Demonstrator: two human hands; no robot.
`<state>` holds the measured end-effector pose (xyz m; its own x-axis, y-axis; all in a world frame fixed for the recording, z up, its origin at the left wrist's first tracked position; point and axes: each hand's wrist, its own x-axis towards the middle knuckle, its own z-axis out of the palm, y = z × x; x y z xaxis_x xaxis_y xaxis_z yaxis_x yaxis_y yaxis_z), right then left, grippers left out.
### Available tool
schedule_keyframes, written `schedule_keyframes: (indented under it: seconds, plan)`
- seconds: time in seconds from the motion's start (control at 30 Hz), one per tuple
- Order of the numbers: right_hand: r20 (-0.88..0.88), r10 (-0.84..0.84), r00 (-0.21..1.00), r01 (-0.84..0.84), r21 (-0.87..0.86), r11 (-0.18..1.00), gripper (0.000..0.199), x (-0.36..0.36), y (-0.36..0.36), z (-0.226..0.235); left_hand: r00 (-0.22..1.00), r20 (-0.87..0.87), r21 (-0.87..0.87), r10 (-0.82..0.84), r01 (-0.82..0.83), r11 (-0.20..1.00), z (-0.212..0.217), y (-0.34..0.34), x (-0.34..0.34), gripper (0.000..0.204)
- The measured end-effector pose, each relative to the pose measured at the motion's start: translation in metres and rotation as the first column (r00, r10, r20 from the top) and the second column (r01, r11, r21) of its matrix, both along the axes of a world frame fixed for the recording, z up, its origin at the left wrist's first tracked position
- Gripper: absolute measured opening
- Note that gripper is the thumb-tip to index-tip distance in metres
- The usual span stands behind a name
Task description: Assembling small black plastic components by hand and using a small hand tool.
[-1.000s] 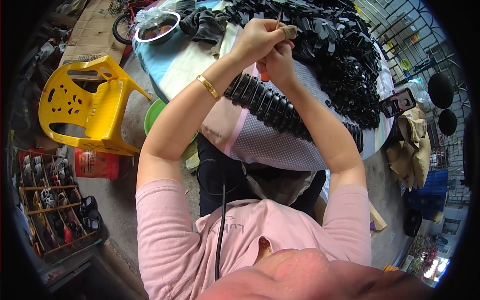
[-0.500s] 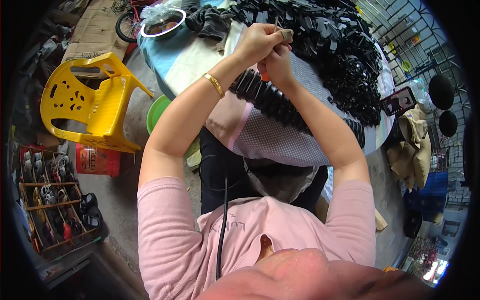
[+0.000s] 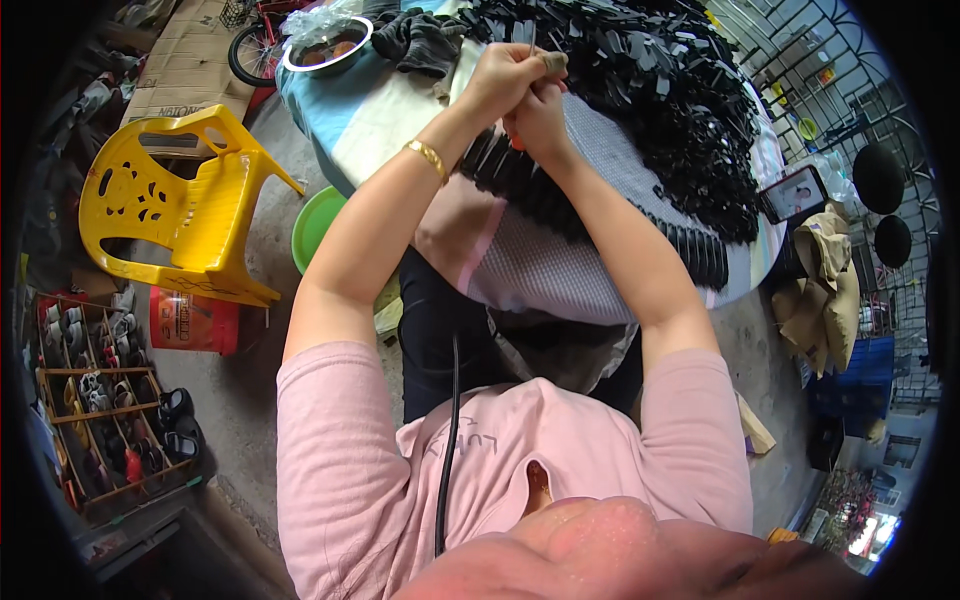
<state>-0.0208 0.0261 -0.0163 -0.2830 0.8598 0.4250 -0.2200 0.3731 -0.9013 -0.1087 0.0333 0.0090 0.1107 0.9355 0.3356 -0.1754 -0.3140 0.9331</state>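
Holding an orange-ended tool (image 3: 517, 143) in narrow, curled fingers of the right hand (image 3: 541, 118), over the tabletop (image 3: 550, 285) near a row of black strips (image 3: 537, 192). Seemingly pointing its thin shaft (image 3: 533, 35) up the view, with long axis nearly vertical there and orange end lowermost. Resting the left hand (image 3: 503, 78) against the right, with bent fingers; cannot tell their grip.

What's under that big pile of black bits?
Patterned cloth shows along the edge of the pile. What's under its middle can't be seen, because the black bits cover it.
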Motion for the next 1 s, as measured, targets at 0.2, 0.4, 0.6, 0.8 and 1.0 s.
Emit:
schedule_keyframes:
  seconds: [0.2, 0.4, 0.6, 0.8, 1.0]
  plan:
    - [-0.092, -0.039, 0.995, 0.030, -0.101, 0.994, 0.025, -0.003, -0.006, -0.001, 0.987, -0.157, 0.001, 0.021, -0.021, 1.000, 0.002, 0.004, -0.001, 0.021]
    - [-0.034, -0.002, 0.999, -0.003, -0.131, 0.991, 0.029, 0.001, 0.002, -0.004, 0.999, -0.030, 0.018, 0.028, -0.028, 0.999, -0.001, -0.002, 0.002, 0.021]
    - [-0.126, -0.050, 0.991, 0.043, -0.056, 0.997, 0.023, -0.002, -0.008, -0.002, 0.983, -0.176, 0.074, 0.043, -0.031, 0.997, -0.003, 0.004, 0.005, 0.022]
    - [0.006, 0.091, 0.996, -0.091, -0.052, 0.995, 0.022, 0.000, 0.013, 0.002, 1.000, 0.026, 0.048, -0.012, 0.011, 0.999, 0.008, 0.006, -0.004, 0.021]
    - [-0.070, 0.006, 0.998, -0.009, -0.044, 0.999, 0.022, -0.019, 0.007, -0.006, 0.995, -0.085, 0.044, 0.058, -0.054, 0.998, -0.004, 0.012, -0.018, 0.020]
